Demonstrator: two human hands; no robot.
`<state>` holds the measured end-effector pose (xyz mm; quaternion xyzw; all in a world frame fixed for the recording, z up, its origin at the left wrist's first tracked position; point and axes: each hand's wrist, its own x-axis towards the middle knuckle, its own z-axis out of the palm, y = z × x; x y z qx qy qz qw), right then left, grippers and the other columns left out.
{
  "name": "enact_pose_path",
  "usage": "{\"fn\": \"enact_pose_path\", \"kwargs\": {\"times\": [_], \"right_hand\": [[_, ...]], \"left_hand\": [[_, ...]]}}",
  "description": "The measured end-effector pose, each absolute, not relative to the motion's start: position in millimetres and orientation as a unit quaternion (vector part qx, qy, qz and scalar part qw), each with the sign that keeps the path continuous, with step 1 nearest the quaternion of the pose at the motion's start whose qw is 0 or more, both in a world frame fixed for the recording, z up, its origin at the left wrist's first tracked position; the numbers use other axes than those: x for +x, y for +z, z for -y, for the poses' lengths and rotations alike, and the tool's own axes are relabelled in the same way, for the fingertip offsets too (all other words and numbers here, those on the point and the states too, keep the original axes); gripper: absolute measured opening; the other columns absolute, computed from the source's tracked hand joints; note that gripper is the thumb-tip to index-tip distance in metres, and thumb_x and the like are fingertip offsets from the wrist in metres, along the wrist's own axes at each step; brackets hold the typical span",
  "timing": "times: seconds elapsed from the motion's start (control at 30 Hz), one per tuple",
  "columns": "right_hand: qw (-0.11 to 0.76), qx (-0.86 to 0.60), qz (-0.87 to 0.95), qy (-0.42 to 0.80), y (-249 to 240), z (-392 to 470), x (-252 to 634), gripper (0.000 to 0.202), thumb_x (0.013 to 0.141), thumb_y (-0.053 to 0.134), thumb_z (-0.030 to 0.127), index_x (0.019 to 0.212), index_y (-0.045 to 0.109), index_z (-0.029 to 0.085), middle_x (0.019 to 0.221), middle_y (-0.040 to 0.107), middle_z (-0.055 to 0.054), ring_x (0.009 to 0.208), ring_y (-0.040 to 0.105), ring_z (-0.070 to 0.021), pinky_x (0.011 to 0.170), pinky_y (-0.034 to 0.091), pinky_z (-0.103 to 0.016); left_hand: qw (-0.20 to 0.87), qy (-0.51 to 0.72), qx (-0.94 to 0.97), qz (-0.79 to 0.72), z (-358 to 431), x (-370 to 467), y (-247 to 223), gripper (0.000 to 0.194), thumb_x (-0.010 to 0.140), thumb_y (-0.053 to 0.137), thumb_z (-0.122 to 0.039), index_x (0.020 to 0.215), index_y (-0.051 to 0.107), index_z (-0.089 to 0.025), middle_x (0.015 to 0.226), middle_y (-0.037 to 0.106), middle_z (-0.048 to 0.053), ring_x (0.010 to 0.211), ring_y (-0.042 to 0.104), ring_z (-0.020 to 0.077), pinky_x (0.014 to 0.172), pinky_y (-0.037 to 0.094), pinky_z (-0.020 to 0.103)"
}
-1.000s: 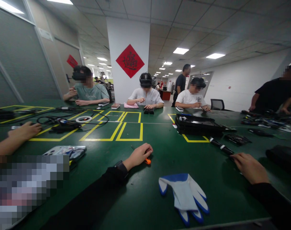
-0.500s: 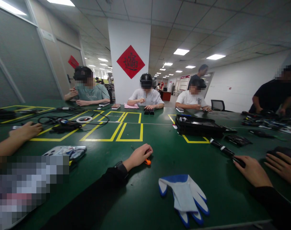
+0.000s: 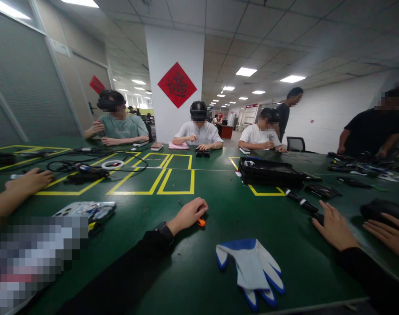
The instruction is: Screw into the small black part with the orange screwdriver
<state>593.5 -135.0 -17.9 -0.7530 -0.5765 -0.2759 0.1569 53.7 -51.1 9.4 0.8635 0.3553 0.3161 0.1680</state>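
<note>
My left hand [image 3: 188,214], with a dark watch at the wrist, rests on the green table with its fingers curled over an orange-handled screwdriver [image 3: 201,222]. A thin dark shaft pokes out on the other side of that hand. My right hand [image 3: 337,228] lies with its fingers stretched out, over the near end of a black rod with white bands [image 3: 301,202]; its palm side is hidden. A white glove with blue fingertips [image 3: 252,269] lies flat between my forearms.
A black tray [image 3: 271,173] stands beyond my right hand. Another person's hand [image 3: 388,232] rests by a black pouch at the right; a further hand [image 3: 33,181] is at the left. Cables [image 3: 77,168] and a bagged part [image 3: 100,210] lie left. Several people sit opposite.
My right hand has loosened from the black rod's end and spread its fingers, lifting them slightly. My left hand has stayed in place. A standing person at the back has moved right.
</note>
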Motion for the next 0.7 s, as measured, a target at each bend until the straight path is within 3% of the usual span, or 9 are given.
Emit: {"fn": "enact_pose_path", "kwargs": {"times": [0.13, 0.23, 0.33, 0.43, 0.6, 0.7], "right_hand": [[0.185, -0.786, 0.554, -0.203, -21.5, 113.4, 616.9, 0.081, 0.071, 0.036, 0.056, 0.134, 0.01, 0.013, 0.131, 0.029, -0.017, 0.123, 0.025, -0.0279, 0.092, 0.031, -0.041], [0.174, -0.785, 0.581, -0.123, -16.1, 93.5, 638.3, 0.09, 0.063, 0.045, 0.063, 0.134, 0.013, 0.017, 0.132, 0.029, -0.016, 0.121, 0.028, -0.0278, 0.09, 0.032, -0.04], [0.169, -0.763, 0.617, -0.09, -7.8, 73.2, 649.8, 0.092, 0.061, 0.051, 0.06, 0.133, 0.016, 0.014, 0.132, 0.028, -0.021, 0.12, 0.031, -0.029, 0.089, 0.031, -0.039], [0.171, -0.745, 0.641, -0.065, -4.6, 56.8, 651.2, 0.087, 0.064, 0.053, 0.055, 0.131, 0.024, 0.008, 0.126, 0.035, -0.026, 0.116, 0.036, -0.028, 0.087, 0.031, -0.037], [0.177, -0.755, 0.631, -0.015, -10.0, 44.0, 647.3, 0.062, 0.07, 0.049, 0.046, 0.124, 0.041, 0.014, 0.118, 0.045, -0.022, 0.106, 0.046, -0.0255, 0.081, 0.033, -0.035], [0.188, -0.749, 0.635, -0.019, -10.4, 40.0, 643.5, 0.06, 0.07, 0.049, 0.041, 0.123, 0.043, 0.014, 0.118, 0.045, -0.023, 0.104, 0.047, -0.0267, 0.08, 0.034, -0.036]], "left_hand": [[0.168, 0.312, 0.863, -0.359, 51.7, 53.5, 10.5, 0.019, 0.082, 0.039, -0.03, 0.083, 0.054, -0.019, 0.082, 0.052, 0.001, 0.072, 0.048, 0.0117, 0.068, 0.038, 0.023], [0.168, 0.31, 0.864, -0.36, 52.0, 53.7, 10.7, 0.02, 0.082, 0.038, -0.031, 0.082, 0.054, -0.019, 0.082, 0.052, 0.001, 0.071, 0.048, 0.0115, 0.068, 0.038, 0.023], [0.167, 0.312, 0.864, -0.359, 52.0, 54.1, 10.3, 0.02, 0.082, 0.038, -0.031, 0.082, 0.054, -0.019, 0.082, 0.052, 0.001, 0.071, 0.048, 0.0114, 0.068, 0.038, 0.023], [0.167, 0.313, 0.863, -0.36, 52.1, 54.3, 10.4, 0.02, 0.082, 0.038, -0.03, 0.082, 0.054, -0.019, 0.082, 0.052, 0.001, 0.071, 0.048, 0.0114, 0.068, 0.038, 0.023], [0.165, 0.311, 0.864, -0.36, 52.4, 54.4, 10.9, 0.02, 0.082, 0.038, -0.03, 0.082, 0.054, -0.018, 0.082, 0.052, 0.001, 0.072, 0.048, 0.0117, 0.069, 0.039, 0.023], [0.165, 0.311, 0.864, -0.359, 51.4, 54.6, 10.1, 0.02, 0.082, 0.038, -0.03, 0.082, 0.054, -0.019, 0.082, 0.052, 0.001, 0.073, 0.048, 0.0118, 0.069, 0.039, 0.023]]}}
